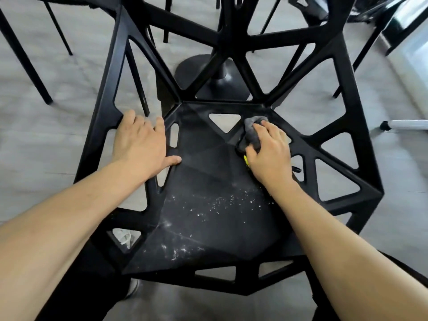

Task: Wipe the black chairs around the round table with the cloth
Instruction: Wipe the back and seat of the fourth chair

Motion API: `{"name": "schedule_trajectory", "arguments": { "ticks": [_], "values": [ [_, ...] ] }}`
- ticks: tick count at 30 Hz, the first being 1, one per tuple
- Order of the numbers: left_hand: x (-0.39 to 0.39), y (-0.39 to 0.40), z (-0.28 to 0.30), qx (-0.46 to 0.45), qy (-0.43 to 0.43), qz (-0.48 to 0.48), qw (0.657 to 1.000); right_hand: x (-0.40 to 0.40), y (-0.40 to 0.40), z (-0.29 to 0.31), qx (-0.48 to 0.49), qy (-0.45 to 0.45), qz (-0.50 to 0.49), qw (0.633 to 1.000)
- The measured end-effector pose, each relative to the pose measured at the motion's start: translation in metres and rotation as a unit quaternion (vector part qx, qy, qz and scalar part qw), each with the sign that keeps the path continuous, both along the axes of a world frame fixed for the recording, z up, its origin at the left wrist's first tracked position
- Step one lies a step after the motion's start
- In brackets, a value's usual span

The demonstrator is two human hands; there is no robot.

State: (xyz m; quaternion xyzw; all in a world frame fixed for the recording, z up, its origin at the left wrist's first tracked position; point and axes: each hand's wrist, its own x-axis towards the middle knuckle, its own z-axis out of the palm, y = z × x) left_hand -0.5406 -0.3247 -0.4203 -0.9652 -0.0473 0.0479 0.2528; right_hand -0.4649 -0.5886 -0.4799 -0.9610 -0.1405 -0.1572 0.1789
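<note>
Our right hand [269, 156] squeezes the gray cloth [251, 133] at the far right of the black chair [208, 181] seat. Our left hand [141, 147] lies flat, fingers spread, steadying its left side. We should rub toward the near white crumbs [220, 202].

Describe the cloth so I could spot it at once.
Find the black chair filling the view, then its seat's far right corner. There the right hand presses a crumpled cloth: the only soft grey thing among hard black struts.
</note>
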Motion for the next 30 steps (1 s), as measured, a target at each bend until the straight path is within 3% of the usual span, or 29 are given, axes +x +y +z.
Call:
{"name": "schedule_trajectory", "arguments": {
  "ticks": [9, 13, 16, 22, 30],
  "values": [
    [0.025, 0.023, 0.005, -0.023, -0.036, -0.019, 0.999, 0.032, 0.023, 0.005, 0.01, 0.026, 0.019, 0.999],
    [0.018, 0.039, 0.005, -0.137, -0.042, -0.061, 0.988, 0.036, 0.031, 0.009, -0.005, 0.072, -0.001, 0.997],
    [0.003, 0.048, 0.008, -0.2, -0.089, -0.122, 0.968, 0.0, 0.064, 0.01, -0.005, 0.102, 0.043, 0.994],
    [-0.021, 0.048, 0.024, -0.162, -0.155, -0.105, 0.969, -0.095, 0.144, 0.02, 0.049, 0.14, 0.138, 0.979],
    [-0.043, 0.052, 0.021, -0.167, -0.098, -0.086, 0.977, -0.194, 0.136, 0.034, 0.039, 0.121, 0.18, 0.975]
  ]
}}
